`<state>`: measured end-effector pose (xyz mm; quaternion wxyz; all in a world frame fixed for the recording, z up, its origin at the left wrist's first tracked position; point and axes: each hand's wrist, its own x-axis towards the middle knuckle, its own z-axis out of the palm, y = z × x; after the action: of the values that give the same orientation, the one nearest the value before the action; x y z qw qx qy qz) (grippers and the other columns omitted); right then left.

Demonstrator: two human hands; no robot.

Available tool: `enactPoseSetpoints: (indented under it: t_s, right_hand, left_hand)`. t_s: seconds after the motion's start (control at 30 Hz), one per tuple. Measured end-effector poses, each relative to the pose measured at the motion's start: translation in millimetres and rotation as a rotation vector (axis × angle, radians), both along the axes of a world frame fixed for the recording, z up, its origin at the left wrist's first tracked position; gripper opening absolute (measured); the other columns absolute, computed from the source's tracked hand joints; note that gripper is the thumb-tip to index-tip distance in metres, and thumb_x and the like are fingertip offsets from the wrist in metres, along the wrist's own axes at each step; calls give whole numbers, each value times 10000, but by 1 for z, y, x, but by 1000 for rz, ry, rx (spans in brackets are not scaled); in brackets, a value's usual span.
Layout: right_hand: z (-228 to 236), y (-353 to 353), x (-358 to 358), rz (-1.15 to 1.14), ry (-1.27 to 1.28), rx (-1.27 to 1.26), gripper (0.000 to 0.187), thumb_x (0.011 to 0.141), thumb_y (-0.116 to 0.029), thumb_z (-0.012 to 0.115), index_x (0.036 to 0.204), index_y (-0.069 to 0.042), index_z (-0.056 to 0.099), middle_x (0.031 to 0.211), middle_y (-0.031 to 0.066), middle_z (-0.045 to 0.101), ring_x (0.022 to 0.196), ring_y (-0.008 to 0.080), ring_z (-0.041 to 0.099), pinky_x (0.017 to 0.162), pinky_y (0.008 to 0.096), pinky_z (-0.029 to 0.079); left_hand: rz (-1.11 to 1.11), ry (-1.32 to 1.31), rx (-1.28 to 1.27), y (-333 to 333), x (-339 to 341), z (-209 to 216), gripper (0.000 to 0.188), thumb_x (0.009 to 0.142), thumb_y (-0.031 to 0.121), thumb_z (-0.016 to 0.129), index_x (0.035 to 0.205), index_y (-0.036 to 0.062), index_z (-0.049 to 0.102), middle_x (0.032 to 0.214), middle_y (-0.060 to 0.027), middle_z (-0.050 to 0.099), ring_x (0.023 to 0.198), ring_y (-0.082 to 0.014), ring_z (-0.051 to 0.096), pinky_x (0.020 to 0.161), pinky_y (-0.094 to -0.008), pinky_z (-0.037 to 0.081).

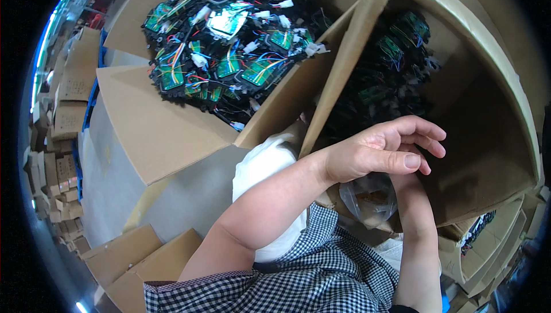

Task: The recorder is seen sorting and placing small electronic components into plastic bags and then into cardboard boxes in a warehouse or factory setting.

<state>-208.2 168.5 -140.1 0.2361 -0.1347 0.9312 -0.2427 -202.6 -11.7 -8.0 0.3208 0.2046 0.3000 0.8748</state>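
Note:
My left hand [390,145] reaches across in front of the large deep cardboard box [482,158]. Its fingers are loosely bent and apart, with nothing visible in them. My right forearm [417,227] comes up from the lower edge and passes behind the left hand, which hides the right hand; its fingers do not show. Inside that box, beyond my hands, lies a dark pile of green circuit boards with wires [396,54]. To the left, another open box [166,123] is heaped with black parts bearing green circuit boards, coloured wires and white connectors [229,66].
A clear plastic bag [370,198] lies below my left wrist. Something white [261,169] is beside my left forearm. Cardboard flaps [138,261] stand at the lower left, and stacked cartons [66,169] line the far left. More black parts [479,230] show in a box at the right.

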Motion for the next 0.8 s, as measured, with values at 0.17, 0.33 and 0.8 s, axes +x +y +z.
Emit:
enactPoseSetpoints:
  t_s: [0.17, 0.33, 0.8]
  right_hand:
    - [8, -11, -1, 1, 41, -18, 427, 793, -141, 615, 1212, -101, 544, 1150, 184, 582, 1068, 350, 554, 885, 412, 460]
    - [13, 32, 4, -131, 84, 87, 410, 795, -140, 613, 1198, -93, 551, 1134, 188, 589, 1053, 353, 562, 873, 415, 464]
    - [33, 60, 37, 195, 584, 646, 194, 736, -47, 564, 911, -59, 646, 870, 142, 608, 864, 295, 604, 765, 389, 493]
  left_hand:
    - [-3, 34, -47, -8, 6, 0, 598, 850, 318, 615, 1350, 73, 397, 1242, -128, 520, 1051, -209, 560, 949, -356, 430]
    - [37, 20, -47, -5, 4, 0, 520, 872, 253, 599, 1327, 66, 429, 1227, -117, 551, 1027, -172, 571, 915, -311, 442]
    - [435, -114, -315, -10, 13, -6, 271, 929, 241, 535, 1143, 76, 558, 1049, -93, 645, 855, -123, 629, 769, -273, 479]
